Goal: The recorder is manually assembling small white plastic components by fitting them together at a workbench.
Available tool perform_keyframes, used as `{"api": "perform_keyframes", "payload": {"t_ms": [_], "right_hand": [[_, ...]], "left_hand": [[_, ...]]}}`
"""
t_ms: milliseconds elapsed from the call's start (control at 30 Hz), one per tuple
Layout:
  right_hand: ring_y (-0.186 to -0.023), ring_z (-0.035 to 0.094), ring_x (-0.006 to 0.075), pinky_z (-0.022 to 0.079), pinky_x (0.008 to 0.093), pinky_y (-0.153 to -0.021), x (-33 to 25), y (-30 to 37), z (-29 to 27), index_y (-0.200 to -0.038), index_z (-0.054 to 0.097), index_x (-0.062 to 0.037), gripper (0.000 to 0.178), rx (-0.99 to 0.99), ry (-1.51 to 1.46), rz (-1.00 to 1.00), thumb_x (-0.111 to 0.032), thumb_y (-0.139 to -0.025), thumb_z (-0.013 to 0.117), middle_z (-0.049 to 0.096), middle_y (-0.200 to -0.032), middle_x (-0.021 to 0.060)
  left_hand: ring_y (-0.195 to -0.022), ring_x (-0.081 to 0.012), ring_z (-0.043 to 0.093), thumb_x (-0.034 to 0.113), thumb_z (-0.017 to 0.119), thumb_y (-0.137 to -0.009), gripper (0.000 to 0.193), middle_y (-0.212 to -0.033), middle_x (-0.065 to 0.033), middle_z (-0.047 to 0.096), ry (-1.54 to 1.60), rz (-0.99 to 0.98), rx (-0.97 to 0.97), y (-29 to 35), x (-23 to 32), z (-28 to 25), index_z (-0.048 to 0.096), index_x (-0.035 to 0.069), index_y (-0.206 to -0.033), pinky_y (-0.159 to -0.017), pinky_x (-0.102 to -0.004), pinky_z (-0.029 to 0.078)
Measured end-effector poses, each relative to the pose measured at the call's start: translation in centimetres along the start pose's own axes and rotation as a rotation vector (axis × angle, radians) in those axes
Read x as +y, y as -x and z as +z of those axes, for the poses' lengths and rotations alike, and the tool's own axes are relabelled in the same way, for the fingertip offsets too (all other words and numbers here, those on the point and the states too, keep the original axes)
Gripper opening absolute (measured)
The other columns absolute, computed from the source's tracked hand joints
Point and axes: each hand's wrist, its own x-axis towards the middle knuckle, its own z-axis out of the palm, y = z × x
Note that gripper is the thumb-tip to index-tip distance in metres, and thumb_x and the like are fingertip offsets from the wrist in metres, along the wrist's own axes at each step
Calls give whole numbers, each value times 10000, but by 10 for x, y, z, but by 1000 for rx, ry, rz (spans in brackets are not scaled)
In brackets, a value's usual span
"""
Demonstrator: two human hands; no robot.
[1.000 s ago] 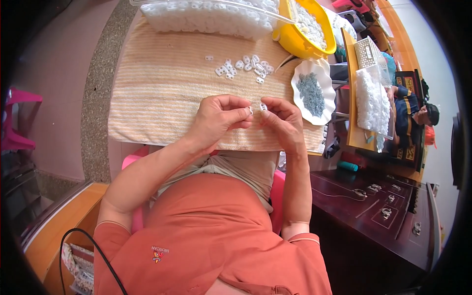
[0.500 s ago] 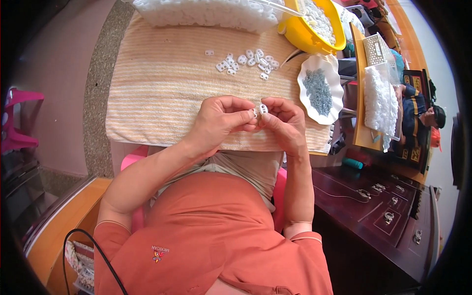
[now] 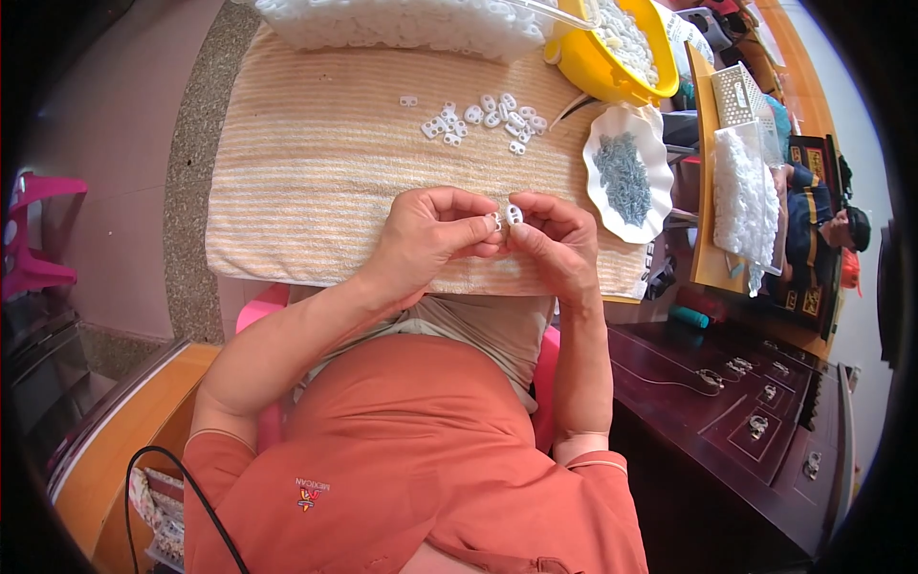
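Near the front edge of the striped cloth, both of my hands are close together in front of me. My left hand pinches a small white plastic piece, mostly hidden by the fingertips. Between thumb and fingers, my right hand grips a white oval plastic piece with two holes, held upright. The two pieces are side by side; whether they touch, I cannot tell. Beyond my hands lie several loose white oval pieces and several smaller white two-hole pieces.
A scalloped white dish of small grey-blue translucent parts stands at the right. Behind it are a yellow basin of white pieces and a thin pointed tool. A clear box full of white parts lines the far edge. Someone sits far right.
My hands keep nearly the same pose and the same pieces. The gap between the two white pieces looks about unchanged; the view has shifted very slightly.
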Motion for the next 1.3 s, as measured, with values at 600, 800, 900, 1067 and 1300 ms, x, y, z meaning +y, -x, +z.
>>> {"api": "perform_keyframes", "payload": {"t_ms": [600,800,900,1067,1300], "right_hand": [[-793,666,178,558,288,-721,-3,1,5,-1139,599,62,295,27,-16,27,24,-850,648,674,-915,125],[-787,666,177,558,288,-717,-3,0,4,-1127,596,64,288,20,-6,23,23,-848,652,676,-911,128],[-797,668,181,564,293,-723,1,-1,1,-1126,590,66,290,12,-10,10,25,-847,653,675,-919,134],[-829,672,189,572,307,-738,0,0,2,-1128,586,69,290,-10,-17,10,33,-847,649,673,-941,144],[-853,671,187,572,304,-756,6,0,-2,-1136,587,70,307,-23,-10,11,45,-837,656,674,-957,143]], "left_hand": [[-794,-144,665,32,645,-864,179,-903,-108,669,2,-15,-4,0,-2,0,619,-41,-1025,-730,-261,574],[-796,-147,663,35,646,-866,180,-906,-111,670,4,-5,-5,-1,-3,-1,616,-43,-1025,-732,-265,571],[-795,-147,662,34,644,-868,178,-905,-113,670,6,-6,-2,-1,-3,-1,615,-44,-1025,-734,-266,570],[-794,-148,661,33,643,-869,174,-903,-112,670,0,-5,0,0,-4,0,614,-44,-1022,-737,-266,569],[-791,-145,655,31,642,-868,172,-894,-108,667,2,-10,0,-1,-7,-1,618,-41,-1021,-737,-267,569]]}}
